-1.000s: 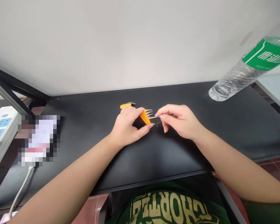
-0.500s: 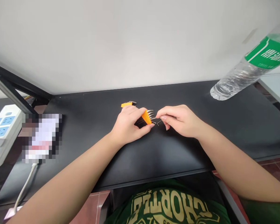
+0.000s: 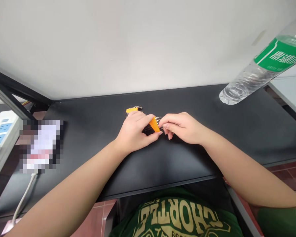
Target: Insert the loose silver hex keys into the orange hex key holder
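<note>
An orange holder point(image 3: 154, 124) carrying several bent metal hex keys is gripped between the thumb and fingers of my left hand point(image 3: 135, 131). Its other orange end point(image 3: 132, 109) shows beyond my knuckles, with metal keys sticking out. My right hand point(image 3: 179, 126) is pinched at the near orange end, on a thin metal key that its fingertips mostly cover. The fingertips of both hands are close together over the black table point(image 3: 162, 168).
At the back right stands a water bottle point(image 3: 244, 82) with a green label. A blurred phone point(image 3: 43, 141) with a white cable point(image 3: 24, 199) lies at the left, beside a white power strip point(image 3: 2, 138). A pale wall point(image 3: 138, 46) rises behind the table.
My right hand has moved left, up to the orange holder, and the thin key in its fingers is now mostly hidden. The view has shifted slightly; my left hand keeps its grip.
</note>
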`<action>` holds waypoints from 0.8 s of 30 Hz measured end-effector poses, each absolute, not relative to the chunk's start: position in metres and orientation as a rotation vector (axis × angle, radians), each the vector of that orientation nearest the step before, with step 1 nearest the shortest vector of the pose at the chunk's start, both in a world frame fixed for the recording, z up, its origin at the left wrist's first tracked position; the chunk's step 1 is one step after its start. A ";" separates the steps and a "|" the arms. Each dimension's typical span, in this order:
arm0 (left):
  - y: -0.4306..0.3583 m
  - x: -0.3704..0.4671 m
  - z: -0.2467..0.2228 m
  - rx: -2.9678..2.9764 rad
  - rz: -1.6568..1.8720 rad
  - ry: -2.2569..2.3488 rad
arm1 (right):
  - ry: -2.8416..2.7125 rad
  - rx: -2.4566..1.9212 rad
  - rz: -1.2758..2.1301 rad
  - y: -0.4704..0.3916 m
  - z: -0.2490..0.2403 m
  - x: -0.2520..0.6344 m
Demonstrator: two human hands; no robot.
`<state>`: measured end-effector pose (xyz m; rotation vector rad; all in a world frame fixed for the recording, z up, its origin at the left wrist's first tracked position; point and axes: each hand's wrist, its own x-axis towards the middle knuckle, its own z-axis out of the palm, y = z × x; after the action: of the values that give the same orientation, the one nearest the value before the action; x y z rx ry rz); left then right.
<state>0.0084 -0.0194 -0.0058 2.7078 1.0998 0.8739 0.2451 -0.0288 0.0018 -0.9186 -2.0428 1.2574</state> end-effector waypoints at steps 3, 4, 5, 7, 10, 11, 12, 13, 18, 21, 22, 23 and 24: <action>-0.020 0.009 -0.006 2.715 0.872 1.137 | -2.082 -0.955 1.182 -0.032 -0.002 0.237; -0.019 0.009 -0.007 2.697 0.903 1.165 | -2.065 -0.989 1.155 -0.033 -0.002 0.236; -0.018 0.008 -0.008 2.672 0.944 1.201 | -2.029 -1.024 1.133 -0.033 -0.002 0.236; -0.017 0.006 -0.009 2.630 1.010 1.263 | -1.954 -1.067 1.100 -0.033 -0.002 0.238; -0.016 0.006 -0.009 2.627 1.036 1.276 | -1.940 -1.054 1.031 -0.033 -0.003 0.239; -0.017 0.007 -0.009 2.631 1.031 1.263 | -1.969 -1.041 0.985 -0.033 -0.004 0.239; -0.017 0.007 -0.009 2.636 1.024 1.248 | -2.004 -1.025 0.927 -0.033 -0.005 0.238; -0.018 0.008 -0.009 2.639 1.017 1.240 | -2.038 -1.012 0.858 -0.034 -0.006 0.236; -0.016 0.006 -0.012 2.632 1.022 1.261 | -2.139 -1.105 0.549 -0.030 -0.011 0.235; -0.014 0.004 -0.012 2.566 1.003 1.330 | -2.244 -1.207 0.441 -0.024 -0.014 0.239; -0.014 0.004 -0.012 2.529 0.995 1.370 | -2.288 -1.216 0.426 -0.023 -0.014 0.239; -0.014 0.004 -0.011 2.489 0.994 1.412 | -2.336 -1.221 0.419 -0.022 -0.015 0.239; -0.014 0.005 -0.010 2.447 0.996 1.453 | -2.386 -1.227 0.411 -0.021 -0.015 0.237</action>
<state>0.0046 -0.0138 -0.0096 2.4471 1.4534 0.9963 0.2368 -0.0214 -0.0154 -1.2270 -2.3862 0.4115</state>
